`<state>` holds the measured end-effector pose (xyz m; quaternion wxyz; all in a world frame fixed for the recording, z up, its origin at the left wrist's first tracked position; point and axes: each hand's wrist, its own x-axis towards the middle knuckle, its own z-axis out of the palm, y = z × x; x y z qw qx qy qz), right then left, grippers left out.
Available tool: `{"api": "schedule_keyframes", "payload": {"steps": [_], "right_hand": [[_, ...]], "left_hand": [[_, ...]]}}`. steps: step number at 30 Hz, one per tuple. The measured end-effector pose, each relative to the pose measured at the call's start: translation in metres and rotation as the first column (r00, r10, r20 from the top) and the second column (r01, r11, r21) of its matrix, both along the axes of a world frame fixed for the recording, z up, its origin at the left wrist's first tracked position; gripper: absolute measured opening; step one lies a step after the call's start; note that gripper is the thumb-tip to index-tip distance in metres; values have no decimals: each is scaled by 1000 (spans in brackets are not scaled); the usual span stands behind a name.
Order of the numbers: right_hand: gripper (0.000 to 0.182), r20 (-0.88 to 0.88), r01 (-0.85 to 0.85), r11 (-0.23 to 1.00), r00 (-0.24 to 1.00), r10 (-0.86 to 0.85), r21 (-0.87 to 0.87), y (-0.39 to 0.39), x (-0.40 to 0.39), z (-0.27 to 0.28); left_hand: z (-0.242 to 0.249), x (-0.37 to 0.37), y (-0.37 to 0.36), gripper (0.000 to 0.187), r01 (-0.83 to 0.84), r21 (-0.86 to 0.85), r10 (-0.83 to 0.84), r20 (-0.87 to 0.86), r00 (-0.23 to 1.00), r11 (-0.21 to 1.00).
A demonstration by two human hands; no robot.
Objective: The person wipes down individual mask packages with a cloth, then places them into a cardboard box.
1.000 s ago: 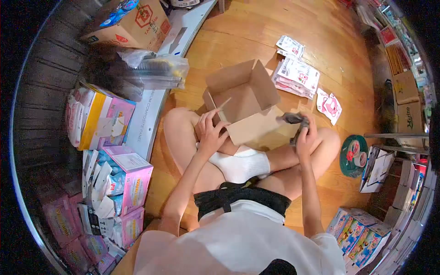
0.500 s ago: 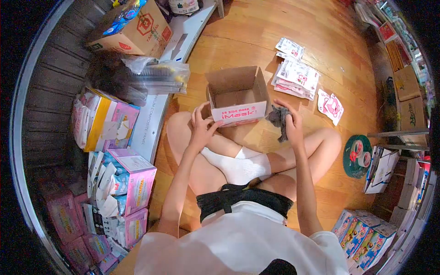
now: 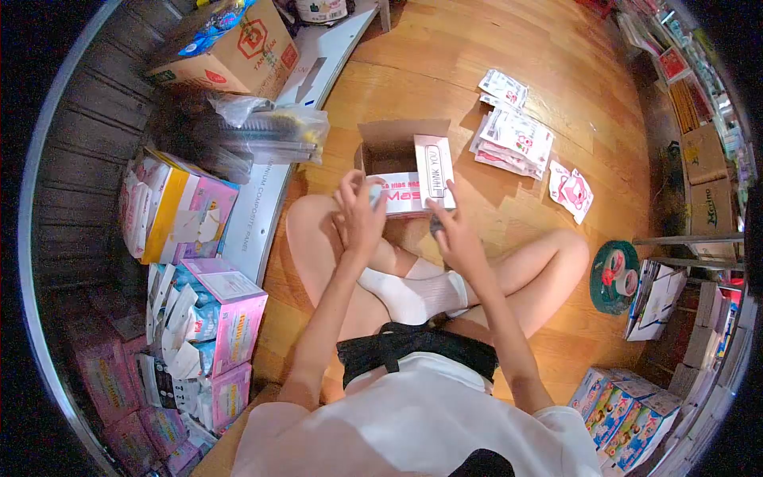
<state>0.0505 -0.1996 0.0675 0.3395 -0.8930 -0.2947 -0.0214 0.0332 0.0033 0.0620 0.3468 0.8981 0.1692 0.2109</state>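
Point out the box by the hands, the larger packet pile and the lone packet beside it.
Box [image 3: 400, 188]: head view, on its white side with pink print.
Larger packet pile [image 3: 520, 133]: head view, on the top packet.
Lone packet [image 3: 571, 191]: head view, on the middle of its face.

The wooden floor [image 3: 548, 48] bears white-and-pink packets [image 3: 518, 137], a small box [image 3: 401, 191] and a green roll [image 3: 613, 277].

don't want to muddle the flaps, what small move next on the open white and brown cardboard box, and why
Probably fold the far brown cardboard flap down: it looks upright and the opening gapes, while the white "THANK YOU" flap lies across the right.
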Motion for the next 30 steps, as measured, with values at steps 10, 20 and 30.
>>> {"api": "schedule_keyframes", "payload": {"steps": [10, 20, 30], "right_hand": [[56, -45, 73, 992, 997, -68, 105, 5, -1, 10], [58, 241, -21, 995, 970, -3, 99, 27, 41, -27], [61, 260, -99, 982, 956, 139, -161, 41, 102, -43]], "left_hand": [[-18, 0, -37, 20, 150, -52, -148, 43, 988, 987], [-27, -4, -38, 19, 155, 14, -155, 9, 988, 988], [-25, -2, -41, 17, 104, -3, -104, 18, 994, 995]]}}
